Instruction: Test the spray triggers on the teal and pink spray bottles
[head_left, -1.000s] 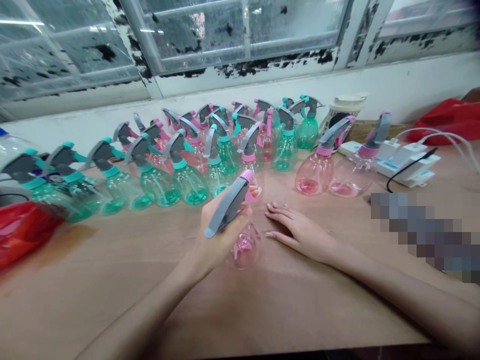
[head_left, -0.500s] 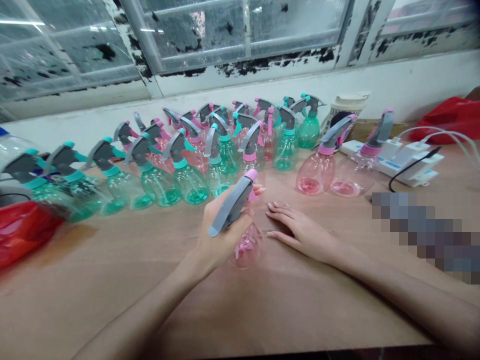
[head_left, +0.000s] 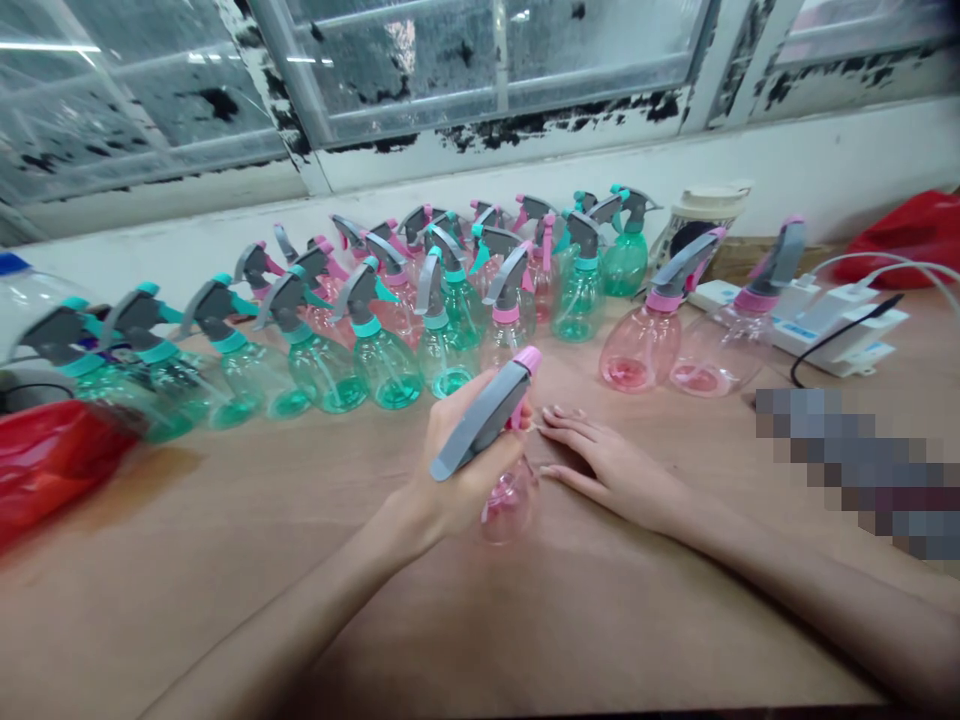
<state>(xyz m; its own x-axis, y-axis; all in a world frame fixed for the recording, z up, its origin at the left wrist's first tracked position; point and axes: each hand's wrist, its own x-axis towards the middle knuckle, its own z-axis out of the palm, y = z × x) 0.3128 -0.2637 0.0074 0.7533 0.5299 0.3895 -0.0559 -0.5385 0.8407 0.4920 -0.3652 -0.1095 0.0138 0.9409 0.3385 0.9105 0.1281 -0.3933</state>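
My left hand (head_left: 450, 480) is wrapped round the neck of a pink spray bottle (head_left: 508, 510) with a grey and pink trigger head. The nozzle points away from me, and part of the bottle is hidden behind my fingers. My right hand (head_left: 607, 460) lies flat on the wooden table (head_left: 615, 620), fingers stretched toward the bottle and holding nothing. Beyond my hands stand green spray bottles (head_left: 386, 365) in a front row, with several pink ones behind them. Two more pink spray bottles (head_left: 639, 345) stand side by side at the right.
White power strips (head_left: 840, 335) with plugs and cables lie at the right, near a pixelated patch. A white tub (head_left: 709, 210) stands by the wall. Red plastic bags lie at the left (head_left: 60, 465) and far right (head_left: 907, 240). Windows rise behind the table.
My left hand has shifted slightly right with the pink spray bottle, closer to my right hand. My right hand stays flat on the table. The whole view has moved a little.
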